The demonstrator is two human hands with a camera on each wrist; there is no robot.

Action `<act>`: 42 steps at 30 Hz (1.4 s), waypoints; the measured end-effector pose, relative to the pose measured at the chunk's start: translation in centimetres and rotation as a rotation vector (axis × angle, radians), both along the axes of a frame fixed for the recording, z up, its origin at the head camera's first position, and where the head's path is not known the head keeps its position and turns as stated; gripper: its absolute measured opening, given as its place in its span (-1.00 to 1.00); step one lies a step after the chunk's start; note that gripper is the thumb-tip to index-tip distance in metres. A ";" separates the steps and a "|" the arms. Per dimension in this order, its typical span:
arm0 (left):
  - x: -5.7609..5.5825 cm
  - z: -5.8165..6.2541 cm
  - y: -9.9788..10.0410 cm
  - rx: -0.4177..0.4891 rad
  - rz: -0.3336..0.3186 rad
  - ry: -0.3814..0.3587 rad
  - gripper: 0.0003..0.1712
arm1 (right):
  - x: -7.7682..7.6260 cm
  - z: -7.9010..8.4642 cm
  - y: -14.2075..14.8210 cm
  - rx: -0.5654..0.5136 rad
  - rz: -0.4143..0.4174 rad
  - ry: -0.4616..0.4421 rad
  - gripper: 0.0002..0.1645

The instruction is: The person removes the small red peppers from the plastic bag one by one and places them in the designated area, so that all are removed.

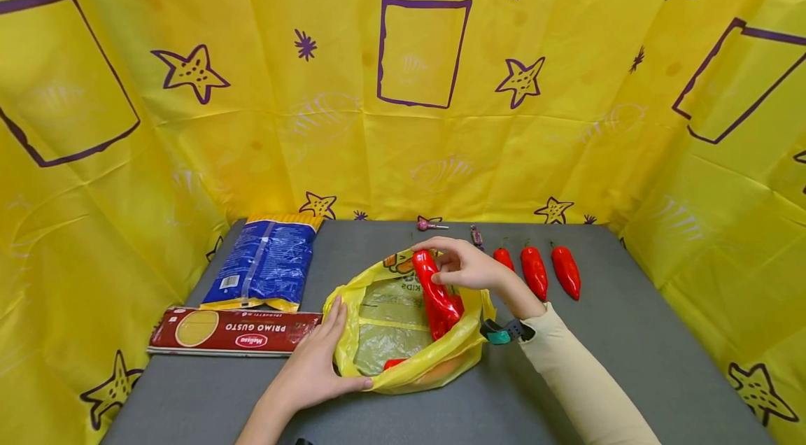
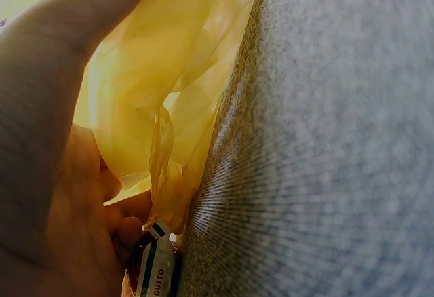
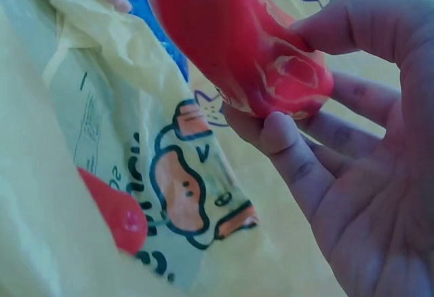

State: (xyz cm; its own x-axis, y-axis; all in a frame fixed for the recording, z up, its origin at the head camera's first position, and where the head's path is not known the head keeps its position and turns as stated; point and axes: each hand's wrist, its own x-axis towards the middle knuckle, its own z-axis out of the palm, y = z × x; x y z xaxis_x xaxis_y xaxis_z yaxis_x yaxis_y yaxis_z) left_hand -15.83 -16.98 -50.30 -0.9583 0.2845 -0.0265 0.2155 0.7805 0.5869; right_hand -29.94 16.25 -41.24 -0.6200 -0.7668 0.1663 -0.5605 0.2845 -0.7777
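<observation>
A yellow plastic bag (image 1: 418,380) with a cartoon print lies with its mouth spread on the grey table. My right hand (image 1: 462,264) pinches a red pepper (image 1: 434,291) by one end, between thumb and fingers, tilted down into the mouth. In the right wrist view its shiny, creased end (image 3: 291,83) shows in the fingertips. Another red pepper (image 3: 119,212) lies inside, mostly covered by the plastic. At the bag's left side, my left hand (image 1: 317,364) rests with fingers along the rim and thumb stretched along the front edge.
Three red peppers (image 1: 534,273) lie in a row right of the bag. Behind it are a lollipop (image 1: 425,225) and a small wrapped candy (image 1: 476,236). A red spaghetti pack (image 1: 236,333) and a blue-and-yellow packet (image 1: 261,263) lie at left. Yellow curtains (image 1: 428,151) surround the table.
</observation>
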 end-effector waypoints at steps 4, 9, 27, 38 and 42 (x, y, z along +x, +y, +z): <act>0.1 0.2 0.0 0.001 -0.007 0.001 0.67 | 0.2 -0.1 1.0 -0.025 -0.031 -0.016 -0.32; 0.1 0.2 0.0 0.001 -0.008 0.003 0.67 | 0.3 -0.3 2.1 -0.047 -0.065 -0.033 -0.31; 0.2 0.0 -0.2 -0.004 -0.002 0.012 0.69 | 1.0 -0.4 7.1 -0.080 -0.234 -0.042 -0.29; 0.2 0.0 0.0 -0.010 -0.010 0.035 0.69 | 1.0 -1.3 12.4 -0.048 -0.377 -0.016 -0.33; 0.2 0.0 0.0 -0.009 -0.015 0.042 0.69 | 1.1 -1.7 14.6 -0.053 -0.421 -0.034 -0.34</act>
